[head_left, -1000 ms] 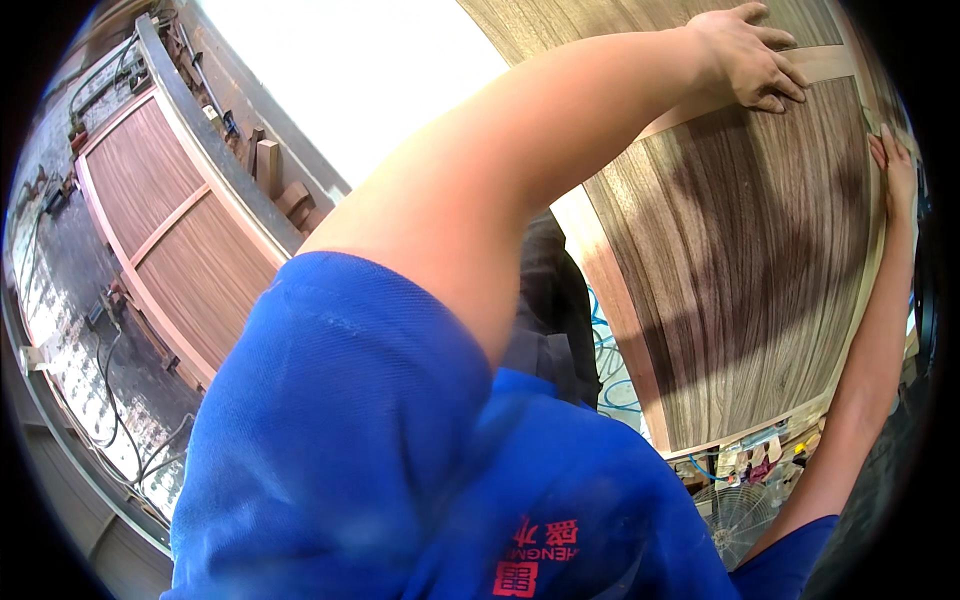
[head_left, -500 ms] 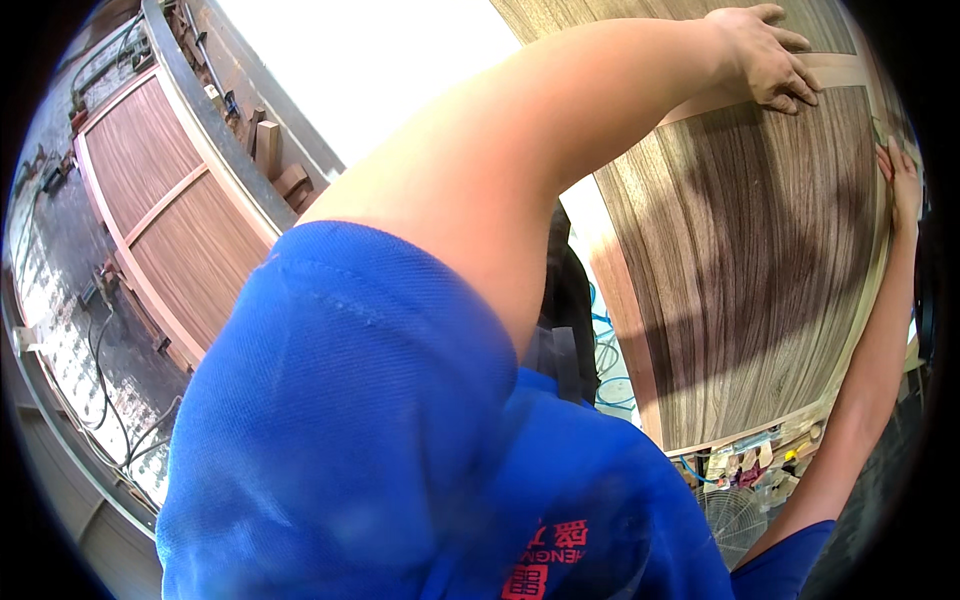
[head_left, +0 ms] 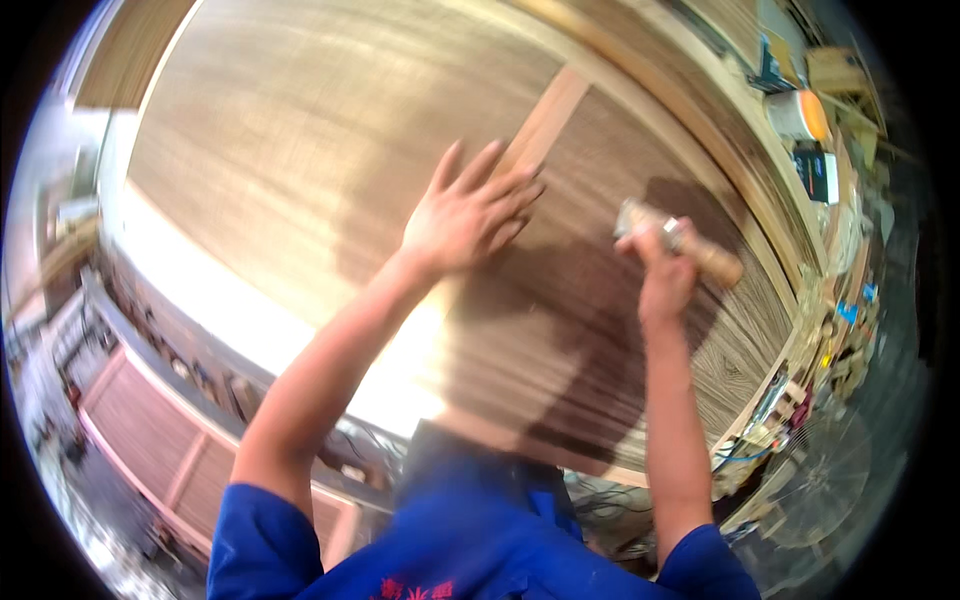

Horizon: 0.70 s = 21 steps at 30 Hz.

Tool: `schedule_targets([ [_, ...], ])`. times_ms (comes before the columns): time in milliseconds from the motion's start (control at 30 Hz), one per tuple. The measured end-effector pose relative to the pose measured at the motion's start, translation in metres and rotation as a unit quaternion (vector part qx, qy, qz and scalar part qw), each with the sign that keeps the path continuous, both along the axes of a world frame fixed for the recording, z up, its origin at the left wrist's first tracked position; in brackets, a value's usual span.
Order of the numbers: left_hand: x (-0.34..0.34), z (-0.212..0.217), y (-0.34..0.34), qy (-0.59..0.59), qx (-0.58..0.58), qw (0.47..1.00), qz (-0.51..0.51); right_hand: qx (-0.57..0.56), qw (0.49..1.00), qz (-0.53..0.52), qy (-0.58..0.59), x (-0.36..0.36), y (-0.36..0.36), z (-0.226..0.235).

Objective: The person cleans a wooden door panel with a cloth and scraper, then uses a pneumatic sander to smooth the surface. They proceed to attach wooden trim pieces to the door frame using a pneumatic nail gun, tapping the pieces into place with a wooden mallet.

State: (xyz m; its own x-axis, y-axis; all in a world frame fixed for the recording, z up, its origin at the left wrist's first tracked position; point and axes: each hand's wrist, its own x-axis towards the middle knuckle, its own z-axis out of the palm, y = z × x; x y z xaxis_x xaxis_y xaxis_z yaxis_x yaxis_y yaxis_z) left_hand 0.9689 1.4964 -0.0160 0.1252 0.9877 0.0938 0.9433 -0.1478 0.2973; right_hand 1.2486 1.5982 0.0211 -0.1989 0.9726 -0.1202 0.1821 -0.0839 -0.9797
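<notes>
A large wood-grain panel [head_left: 330,110] in a pale frame lies before me, crossed by a lighter wooden strip [head_left: 548,118]. My left hand [head_left: 470,212] is open over the panel beside that strip, its fingers spread and slightly blurred. Further right, my right hand [head_left: 662,268] is closed round a short tool with a pale wooden handle [head_left: 715,258]. The tool's silvery-white head points left, and motion blur hides its exact kind. It is over the darker-grained right section; I cannot tell whether it touches the wood. Shadows of my arms fall across the surface.
At the right edge stand a white tub with an orange lid [head_left: 798,115] and a dark box [head_left: 815,176]. Scraps and small tools line the near right side, with a round wire fan guard [head_left: 820,480] below. Another framed panel [head_left: 150,415] lies at lower left.
The view has swung, bringing the panel to the middle. My left hand has left the upper right part of the view. My right hand, earlier at the panel's edge, now holds a wooden-handled tool.
</notes>
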Motion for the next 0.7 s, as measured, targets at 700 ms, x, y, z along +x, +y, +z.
schedule_targets([
  [700, 0.007, 0.001, 0.026, -0.015, -0.08, 0.996, -0.024, -0.135, 0.98, -0.131, 0.066, -0.112, 0.05, -0.018],
])
